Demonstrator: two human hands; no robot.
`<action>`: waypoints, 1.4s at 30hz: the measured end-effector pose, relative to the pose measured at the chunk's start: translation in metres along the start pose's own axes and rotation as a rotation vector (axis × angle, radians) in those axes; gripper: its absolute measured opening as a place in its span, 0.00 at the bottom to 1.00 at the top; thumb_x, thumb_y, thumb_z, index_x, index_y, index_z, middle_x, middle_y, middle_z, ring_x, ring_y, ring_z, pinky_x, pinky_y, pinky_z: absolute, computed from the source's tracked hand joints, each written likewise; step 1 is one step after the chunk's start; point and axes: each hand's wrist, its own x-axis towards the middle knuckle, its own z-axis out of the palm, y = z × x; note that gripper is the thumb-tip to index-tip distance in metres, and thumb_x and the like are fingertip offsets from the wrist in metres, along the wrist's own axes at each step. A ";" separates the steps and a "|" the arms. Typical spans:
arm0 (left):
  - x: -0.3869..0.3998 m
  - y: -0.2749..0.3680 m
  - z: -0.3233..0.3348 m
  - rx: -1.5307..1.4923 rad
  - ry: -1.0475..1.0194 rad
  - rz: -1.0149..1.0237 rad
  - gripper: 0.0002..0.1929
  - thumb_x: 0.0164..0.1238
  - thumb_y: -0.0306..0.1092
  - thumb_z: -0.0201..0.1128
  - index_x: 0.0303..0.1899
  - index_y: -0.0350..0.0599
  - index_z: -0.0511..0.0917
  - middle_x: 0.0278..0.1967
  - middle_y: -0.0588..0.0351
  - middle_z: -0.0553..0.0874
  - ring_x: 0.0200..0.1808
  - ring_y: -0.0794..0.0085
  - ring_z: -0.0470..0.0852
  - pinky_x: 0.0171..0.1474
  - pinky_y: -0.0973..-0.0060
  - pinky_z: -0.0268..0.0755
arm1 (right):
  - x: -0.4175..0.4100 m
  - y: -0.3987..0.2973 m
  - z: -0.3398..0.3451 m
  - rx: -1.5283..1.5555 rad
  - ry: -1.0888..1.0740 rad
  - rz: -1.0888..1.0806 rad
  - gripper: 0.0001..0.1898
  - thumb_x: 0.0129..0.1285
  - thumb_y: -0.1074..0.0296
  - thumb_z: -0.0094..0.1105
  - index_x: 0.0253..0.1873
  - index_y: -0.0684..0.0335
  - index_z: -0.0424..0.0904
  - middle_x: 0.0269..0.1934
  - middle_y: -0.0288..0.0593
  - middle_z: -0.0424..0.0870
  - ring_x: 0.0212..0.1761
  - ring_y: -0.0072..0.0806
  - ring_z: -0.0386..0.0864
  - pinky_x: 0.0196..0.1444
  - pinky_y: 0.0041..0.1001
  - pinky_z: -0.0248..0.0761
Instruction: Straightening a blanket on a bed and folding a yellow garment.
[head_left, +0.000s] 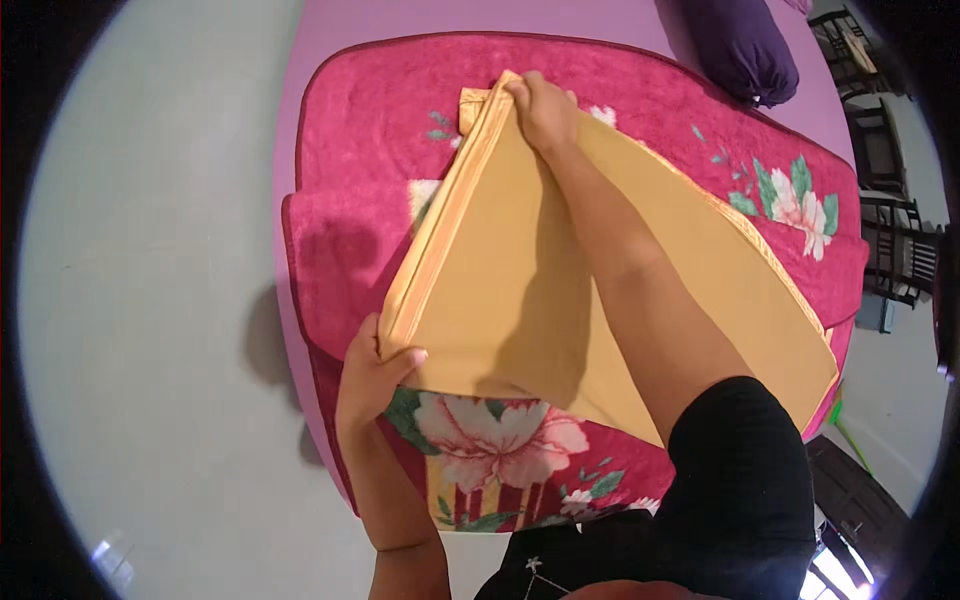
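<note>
A yellow cloth (510, 300) with shiny satin edging spreads out before me, folded into layers along its left edge. My left hand (379, 375) grips the lower left corner, thumb on top and fingers around the edge. Farther up, my right hand (547, 112) holds the upper corner of the same cloth. Between my hands the edge runs in a nearly straight slant. A small satin-edged piece sticks out to the left of the upper corner. Beneath lies a magenta plush blanket (360, 112) with pink and white flowers, partly folded over and partly hidden by the cloth.
The blanket rests on a bed with a lilac sheet (480, 15). A dark purple bolster (739, 49) lies at the upper right. Pale floor (157, 262) runs along the left. Dark wooden chairs (896, 247) stand beyond the right side, and a green-handled tool (851, 431) is nearby.
</note>
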 end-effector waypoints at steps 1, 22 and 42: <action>-0.007 0.007 -0.004 -0.086 -0.029 0.058 0.29 0.50 0.24 0.69 0.57 0.36 0.71 0.43 0.56 0.81 0.42 0.73 0.80 0.42 0.76 0.74 | -0.001 -0.003 -0.004 0.209 0.037 0.168 0.24 0.67 0.39 0.45 0.48 0.55 0.77 0.35 0.49 0.84 0.45 0.44 0.81 0.54 0.44 0.63; 0.010 -0.042 0.034 -0.273 0.368 -0.053 0.40 0.64 0.27 0.65 0.72 0.37 0.48 0.50 0.49 0.79 0.47 0.72 0.80 0.44 0.75 0.75 | -0.374 -0.051 -0.152 0.193 -0.320 -0.328 0.17 0.56 0.60 0.66 0.49 0.58 0.78 0.44 0.46 0.76 0.49 0.44 0.72 0.50 0.40 0.63; -0.028 -0.061 0.155 1.179 0.241 0.653 0.37 0.71 0.53 0.48 0.73 0.41 0.50 0.74 0.40 0.49 0.75 0.42 0.42 0.73 0.45 0.32 | -0.420 0.011 -0.230 0.215 0.106 0.018 0.19 0.61 0.62 0.60 0.56 0.60 0.76 0.59 0.52 0.73 0.63 0.49 0.69 0.64 0.42 0.62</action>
